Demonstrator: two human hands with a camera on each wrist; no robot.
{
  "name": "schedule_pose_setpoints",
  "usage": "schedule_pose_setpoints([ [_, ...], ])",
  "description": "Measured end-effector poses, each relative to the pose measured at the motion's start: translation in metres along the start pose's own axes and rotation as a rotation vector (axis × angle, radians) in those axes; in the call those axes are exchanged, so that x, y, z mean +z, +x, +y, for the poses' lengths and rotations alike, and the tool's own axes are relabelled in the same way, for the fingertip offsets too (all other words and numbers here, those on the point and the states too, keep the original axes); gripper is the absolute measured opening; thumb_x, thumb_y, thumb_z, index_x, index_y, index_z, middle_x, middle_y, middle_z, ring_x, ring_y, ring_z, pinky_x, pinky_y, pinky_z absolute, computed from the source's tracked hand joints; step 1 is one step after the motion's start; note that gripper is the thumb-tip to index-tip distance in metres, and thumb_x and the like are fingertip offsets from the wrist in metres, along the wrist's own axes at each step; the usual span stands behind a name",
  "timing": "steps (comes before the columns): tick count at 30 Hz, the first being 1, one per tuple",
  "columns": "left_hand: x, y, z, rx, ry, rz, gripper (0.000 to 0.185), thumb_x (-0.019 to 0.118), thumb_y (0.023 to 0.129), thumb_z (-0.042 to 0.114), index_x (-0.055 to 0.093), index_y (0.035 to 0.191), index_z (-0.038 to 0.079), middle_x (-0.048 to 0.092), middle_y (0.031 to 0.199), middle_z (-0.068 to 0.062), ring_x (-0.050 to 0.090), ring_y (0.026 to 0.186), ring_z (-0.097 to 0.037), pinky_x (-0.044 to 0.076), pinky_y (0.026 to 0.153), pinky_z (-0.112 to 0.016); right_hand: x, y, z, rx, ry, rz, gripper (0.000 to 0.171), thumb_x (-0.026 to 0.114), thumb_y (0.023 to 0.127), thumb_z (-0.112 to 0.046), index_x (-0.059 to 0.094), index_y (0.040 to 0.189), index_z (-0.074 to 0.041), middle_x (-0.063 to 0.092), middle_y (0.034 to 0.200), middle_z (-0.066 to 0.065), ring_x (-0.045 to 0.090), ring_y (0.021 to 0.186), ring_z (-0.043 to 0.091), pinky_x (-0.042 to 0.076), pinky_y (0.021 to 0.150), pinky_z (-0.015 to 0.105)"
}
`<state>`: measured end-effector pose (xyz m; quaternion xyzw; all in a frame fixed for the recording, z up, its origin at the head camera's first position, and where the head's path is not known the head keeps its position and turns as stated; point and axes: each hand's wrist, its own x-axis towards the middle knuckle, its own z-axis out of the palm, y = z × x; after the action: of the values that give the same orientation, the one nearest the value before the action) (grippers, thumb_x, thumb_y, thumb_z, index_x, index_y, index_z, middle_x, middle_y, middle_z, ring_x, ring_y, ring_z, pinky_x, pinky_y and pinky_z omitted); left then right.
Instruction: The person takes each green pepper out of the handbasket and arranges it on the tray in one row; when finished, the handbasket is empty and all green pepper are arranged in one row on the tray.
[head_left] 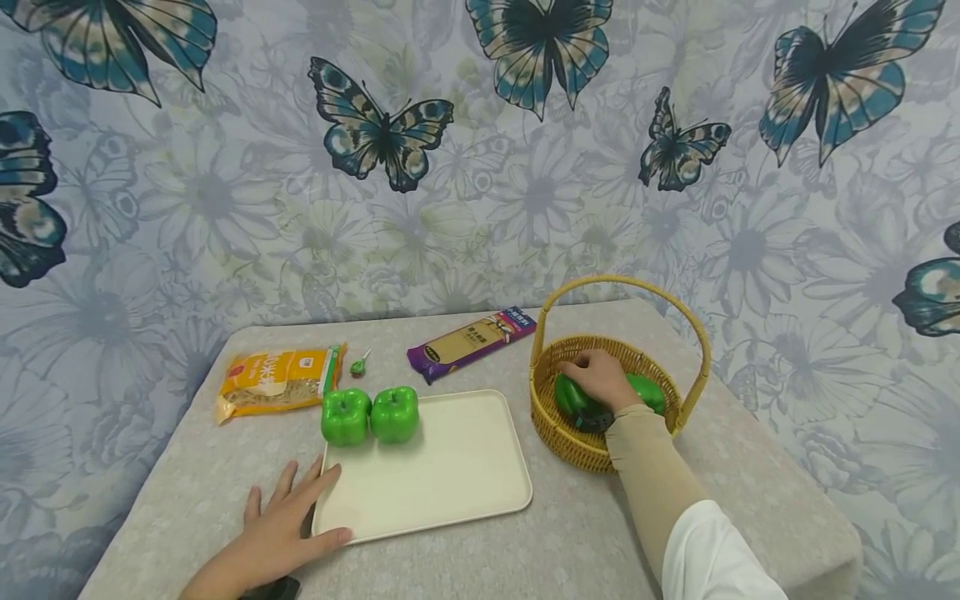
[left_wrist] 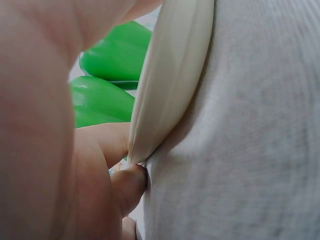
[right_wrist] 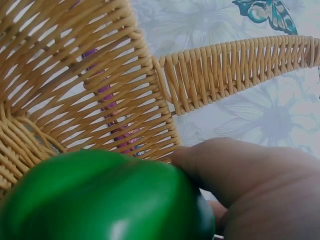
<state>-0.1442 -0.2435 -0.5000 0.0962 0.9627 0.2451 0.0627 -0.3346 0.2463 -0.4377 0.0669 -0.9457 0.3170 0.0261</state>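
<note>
Inside the wicker basket [head_left: 551, 429], on the right side of the table, my right hand [head_left: 602, 379] grips a green bell pepper [right_wrist: 110, 195]. Thumb and fingers sit around its side in the right wrist view. Another green pepper [head_left: 647, 394] lies beside it, partly behind my wrist. My left hand [head_left: 273, 529] spreads over the near left corner of a cream tray [head_left: 450, 467], thumb and fingertips touching its rim. Two green bell peppers, one on the left [head_left: 346, 418] and one on the right [head_left: 395, 415], stand side by side at the tray's far left corner.
An orange food bag [head_left: 279, 382] lies behind the tray at the left, near a small green thing with a white stick [head_left: 359, 365]. A purple packet [head_left: 471, 343] lies at the back. The basket's tall handle [head_left: 626, 281] arches above my right hand.
</note>
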Motion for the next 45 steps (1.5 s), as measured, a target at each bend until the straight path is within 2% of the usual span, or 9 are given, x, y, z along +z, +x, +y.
schedule_pose_setpoints([
  [6,-0.0006,-0.0014,0.0018,0.013,-0.013,0.028,0.086,0.058,0.075,0.067,0.038,0.142,0.019,0.022,0.150,-0.018,0.004,0.133,-0.053,-0.013,0.089,-0.075,-0.0026,-0.0031,-0.0039,0.005,0.031,0.102,0.034,0.061,0.086,-0.045,0.066,0.100,-0.015,0.063,0.097,0.006,0.059,0.082,0.022,0.049,0.067,0.038],
  [11,-0.0008,-0.0017,0.0019,0.005,-0.009,0.017,0.087,0.058,0.075,0.068,0.038,0.143,0.018,0.021,0.150,-0.019,0.004,0.132,-0.053,-0.014,0.089,-0.074,-0.0026,-0.0025,-0.0045,-0.018,0.042,0.173,0.031,0.065,0.084,-0.043,0.065,0.101,-0.016,0.063,0.100,0.005,0.058,0.091,0.024,0.048,0.075,0.041],
  [22,-0.0007,-0.0011,0.0022,-0.008,0.011,0.001,0.089,0.057,0.074,0.070,0.038,0.143,0.017,0.020,0.150,-0.020,0.004,0.132,-0.054,-0.011,0.087,-0.076,-0.0038,-0.0050,-0.0052,-0.005,0.029,0.182,0.018,0.060,0.089,-0.029,0.069,0.095,-0.015,0.063,0.099,0.007,0.059,0.086,0.025,0.050,0.068,0.040],
  [30,-0.0019,-0.0029,0.0030,0.020,0.014,0.013,0.086,0.057,0.076,0.068,0.037,0.143,0.018,0.021,0.150,-0.021,0.006,0.131,-0.055,-0.007,0.086,-0.078,-0.0052,-0.0055,-0.0055,0.005,0.068,0.194,0.021,0.063,0.088,-0.032,0.068,0.090,-0.013,0.063,0.094,0.007,0.059,0.081,0.024,0.050,0.065,0.038],
  [35,-0.0029,-0.0036,0.0041,0.022,-0.008,0.015,0.085,0.058,0.076,0.066,0.037,0.143,0.018,0.021,0.149,-0.022,0.005,0.131,-0.056,-0.008,0.086,-0.077,-0.0065,-0.0053,-0.0068,-0.026,0.058,0.215,0.021,0.063,0.088,-0.033,0.069,0.093,-0.013,0.064,0.096,0.006,0.058,0.087,0.026,0.049,0.070,0.041],
  [41,-0.0026,-0.0015,0.0033,-0.002,-0.004,0.002,0.087,0.058,0.075,0.068,0.037,0.143,0.019,0.020,0.150,-0.020,0.004,0.132,-0.054,-0.010,0.087,-0.076,-0.0064,-0.0055,-0.0076,0.008,0.096,0.182,0.019,0.059,0.089,-0.034,0.067,0.093,-0.017,0.063,0.095,0.004,0.059,0.084,0.024,0.049,0.069,0.039],
  [45,-0.0017,-0.0005,0.0017,-0.008,-0.007,-0.009,0.087,0.057,0.075,0.069,0.037,0.143,0.019,0.020,0.150,-0.020,0.003,0.132,-0.054,-0.011,0.087,-0.076,-0.0052,-0.0055,-0.0070,0.025,0.112,0.118,0.024,0.058,0.089,-0.037,0.067,0.100,-0.018,0.062,0.101,0.005,0.058,0.088,0.025,0.049,0.071,0.040],
])
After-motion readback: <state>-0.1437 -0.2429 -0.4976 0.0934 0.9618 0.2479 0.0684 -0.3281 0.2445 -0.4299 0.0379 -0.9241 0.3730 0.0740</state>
